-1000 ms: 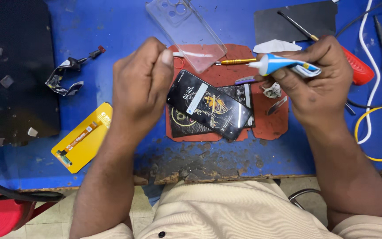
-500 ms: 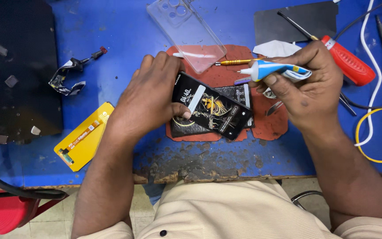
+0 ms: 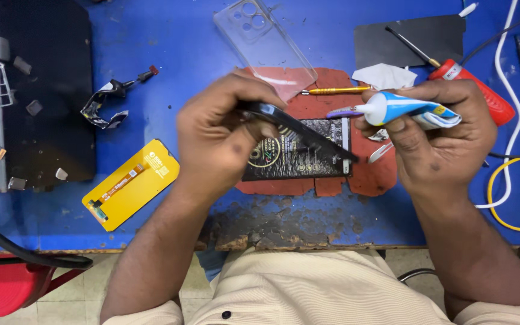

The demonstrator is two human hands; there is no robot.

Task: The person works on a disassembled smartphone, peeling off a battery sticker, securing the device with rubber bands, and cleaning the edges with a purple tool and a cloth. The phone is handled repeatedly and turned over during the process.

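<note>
We start at the left hand [image 3: 221,135], which is closed around the near end of an opened phone [image 3: 296,150], thumb and fingers pinching its dark rim so that the body is tipped up on edge over the red work mat [image 3: 368,174]. From that grip the phone's long axis runs away to the right and slightly toward us, its free end pointing at the other hand; we see the inside face, black with a round gold emblem, turned upward. The right hand [image 3: 434,138] is clenched around a small white and blue glue tube [image 3: 410,111], whose long axis lies almost level, with its purple nozzle [image 3: 341,112] pointing left toward the phone. The nozzle sits just above the phone's far end, near it, though we cannot tell whether the tip touches the frame. So the two things lie nearly end to end across the mat, the phone left of the tube, and the right hand is the nearer one to the phone's free end. Farther out, a clear phone case [image 3: 266,42] lies beyond the left hand, a red-handled screwdriver [image 3: 470,90] beyond the right, and a yellow-backed screen panel [image 3: 130,189] rests well apart at the left on the blue table [image 3: 151,36].
</note>
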